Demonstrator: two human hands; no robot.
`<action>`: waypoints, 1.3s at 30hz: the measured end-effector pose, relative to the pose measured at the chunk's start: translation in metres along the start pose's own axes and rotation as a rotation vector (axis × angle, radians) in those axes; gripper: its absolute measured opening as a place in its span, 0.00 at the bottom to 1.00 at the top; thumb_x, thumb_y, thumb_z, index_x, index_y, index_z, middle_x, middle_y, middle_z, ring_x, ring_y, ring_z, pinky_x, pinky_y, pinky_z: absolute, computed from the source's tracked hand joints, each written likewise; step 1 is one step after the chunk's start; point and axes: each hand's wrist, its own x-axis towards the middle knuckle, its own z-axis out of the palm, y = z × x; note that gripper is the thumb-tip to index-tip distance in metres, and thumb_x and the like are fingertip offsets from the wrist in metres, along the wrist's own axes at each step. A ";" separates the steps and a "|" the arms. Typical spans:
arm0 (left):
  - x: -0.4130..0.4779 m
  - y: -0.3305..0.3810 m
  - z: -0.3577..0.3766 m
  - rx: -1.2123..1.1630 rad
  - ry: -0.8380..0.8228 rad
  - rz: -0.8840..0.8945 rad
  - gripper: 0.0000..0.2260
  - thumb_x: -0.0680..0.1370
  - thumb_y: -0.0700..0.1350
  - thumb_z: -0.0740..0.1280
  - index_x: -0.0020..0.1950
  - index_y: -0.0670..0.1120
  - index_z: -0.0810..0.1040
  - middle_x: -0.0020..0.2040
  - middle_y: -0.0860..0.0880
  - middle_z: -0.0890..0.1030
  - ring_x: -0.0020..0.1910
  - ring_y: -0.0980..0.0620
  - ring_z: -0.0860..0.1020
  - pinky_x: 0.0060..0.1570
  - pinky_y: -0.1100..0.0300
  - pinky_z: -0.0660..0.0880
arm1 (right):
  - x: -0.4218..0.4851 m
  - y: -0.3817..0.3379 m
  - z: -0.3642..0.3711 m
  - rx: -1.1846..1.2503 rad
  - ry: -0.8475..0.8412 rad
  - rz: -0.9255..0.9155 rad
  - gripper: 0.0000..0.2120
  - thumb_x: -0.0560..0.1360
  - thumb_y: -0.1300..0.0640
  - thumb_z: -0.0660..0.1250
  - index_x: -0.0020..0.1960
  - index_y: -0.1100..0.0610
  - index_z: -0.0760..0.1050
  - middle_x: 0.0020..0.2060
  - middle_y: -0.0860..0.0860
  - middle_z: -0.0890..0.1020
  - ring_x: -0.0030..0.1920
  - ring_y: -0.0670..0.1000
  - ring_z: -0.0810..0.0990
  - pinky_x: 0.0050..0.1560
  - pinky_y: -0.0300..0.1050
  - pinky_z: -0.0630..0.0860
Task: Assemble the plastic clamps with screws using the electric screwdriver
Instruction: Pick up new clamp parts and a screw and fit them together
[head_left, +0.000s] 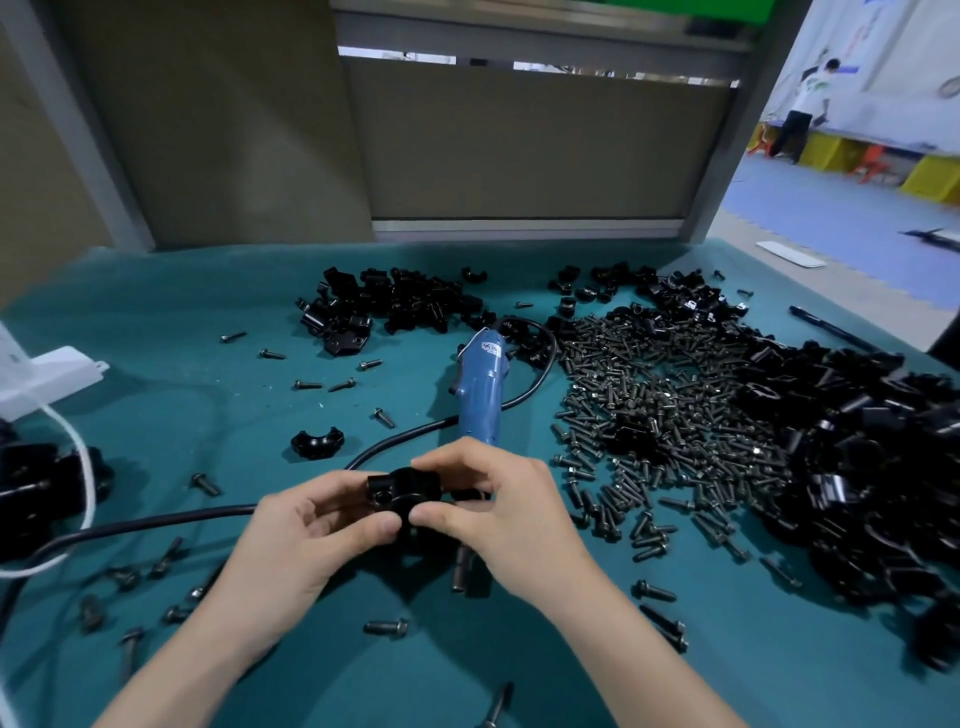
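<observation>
- My left fingers (337, 486) were curled round the left side of a black clamp (397, 491), with the thumb pressed against its near face.
- My right fingers (457, 457) pinched the same clamp from the right. The thumb was at the front and the other fingers arched over the top.
- Both sets of fingers were closed on that one clamp.
- I held the clamp over the near middle of the teal tabletop (156, 312). A round hole in its left lug faced me.
- The blue screwdriver (480, 384) lay flat just behind my hands. Its dark tip poked out toward me from under my right hand.
- Its black cable (156, 525) looped round from the far end, passed behind my hands and ran off to the left edge.
- A single clamp half (317, 442) lay open side up just left of the screwdriver.
- Loose screws (387, 627) were scattered near my wrists and across the left part of the tabletop.
- A broad screw pile (654, 410) spread just right of the screwdriver.
- One clamp heap (395, 304) sat at the back, left of the screwdriver's far end.
- A bigger heap (852, 452) ran along the right side, touching the screw pile.
- At the left edge stood a white box (52, 374), with a white cord (85, 483) curving down beside it.
- A black pen (826, 327) lay near the far right edge.
</observation>
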 end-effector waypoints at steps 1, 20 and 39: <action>0.000 0.000 0.000 0.004 0.000 0.004 0.14 0.61 0.40 0.74 0.47 0.44 0.84 0.46 0.45 0.86 0.43 0.53 0.84 0.45 0.68 0.78 | 0.000 0.000 -0.001 -0.008 -0.003 0.001 0.13 0.68 0.64 0.77 0.51 0.53 0.82 0.45 0.46 0.84 0.48 0.39 0.81 0.48 0.31 0.77; -0.001 0.002 0.002 -0.017 0.022 -0.024 0.11 0.65 0.34 0.74 0.41 0.50 0.86 0.41 0.46 0.86 0.38 0.55 0.84 0.37 0.70 0.77 | 0.051 -0.008 -0.102 -0.816 0.296 0.223 0.05 0.76 0.61 0.70 0.49 0.54 0.83 0.45 0.47 0.84 0.40 0.44 0.80 0.44 0.33 0.76; -0.004 0.007 0.001 -0.011 -0.022 -0.032 0.12 0.61 0.45 0.75 0.42 0.57 0.86 0.42 0.50 0.86 0.40 0.56 0.84 0.39 0.70 0.77 | 0.069 0.006 -0.089 -1.244 0.069 0.318 0.09 0.81 0.63 0.57 0.58 0.61 0.72 0.57 0.58 0.75 0.63 0.59 0.69 0.59 0.51 0.67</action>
